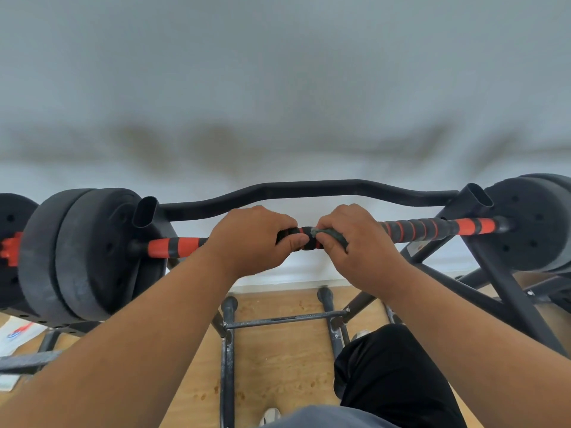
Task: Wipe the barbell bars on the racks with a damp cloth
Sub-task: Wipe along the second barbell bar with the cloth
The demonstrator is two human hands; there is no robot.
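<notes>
Left hand: wrapped round the bar.
Right hand: presses cloth round it.
Bar axis: left-right; unwiped length lies right.

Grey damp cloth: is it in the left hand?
No, the grey damp cloth is bunched under the right hand on the red-and-black striped barbell bar.

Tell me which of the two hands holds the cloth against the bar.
The right hand: its fingers press the grey-green cloth onto the red-and-black striped bar; the left hand grips bare bar.
</notes>
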